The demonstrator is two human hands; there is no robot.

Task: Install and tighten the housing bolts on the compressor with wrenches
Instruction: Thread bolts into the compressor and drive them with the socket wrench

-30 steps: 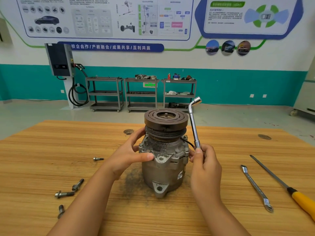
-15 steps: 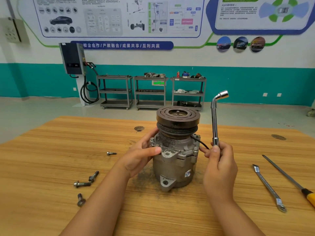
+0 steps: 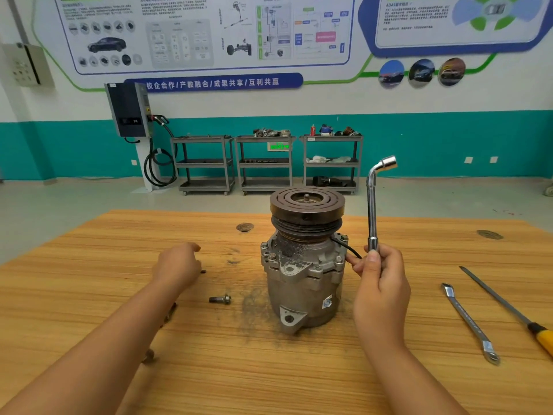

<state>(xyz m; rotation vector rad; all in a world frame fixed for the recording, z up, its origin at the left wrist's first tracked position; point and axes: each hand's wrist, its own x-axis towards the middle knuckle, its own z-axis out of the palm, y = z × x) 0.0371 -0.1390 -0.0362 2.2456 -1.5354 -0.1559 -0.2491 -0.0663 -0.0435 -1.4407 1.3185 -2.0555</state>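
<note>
Backdrop: teal-and-white wall w/ poster boards is running across the rear; three grey carts (image 3: 264, 163) and a dark wall-mounted charger unit (image 3: 128, 110) are standing before it.
Surface: wooden table (image 3: 299, 384) is filling the foreground, w/ dark grime smudging it around the compressor base.
Compressor: compressor (image 3: 302, 283) is standing upright at table centre, pulley (image 3: 306, 205) uppermost, one mounting ear facing the camera; a thin black wire (image 3: 350, 250) is trailing from its R side.
R hand: right hand (image 3: 380, 283) is gripping the lower end of the L-shaped socket wrench (image 3: 372, 211), just beside the compressor's R flank — shaft is pointing up, bent socket end at top, clear of the housing.
L hand: left hand (image 3: 176, 268) is poised low over the table, well L of the compressor, back toward the camera, fingers curling under — cannot tell whether it is holding anything.
Bolts: loose bolt (image 3: 220, 299) is lying between L hand and compressor; second bolt (image 3: 148, 355) is peeking out, partly hidden, beside the L forearm.
Other tools: flat wrench (image 3: 466, 322) and yellow-handled screwdriver (image 3: 505, 305) are lying near each other, not touching, at far R.
</note>
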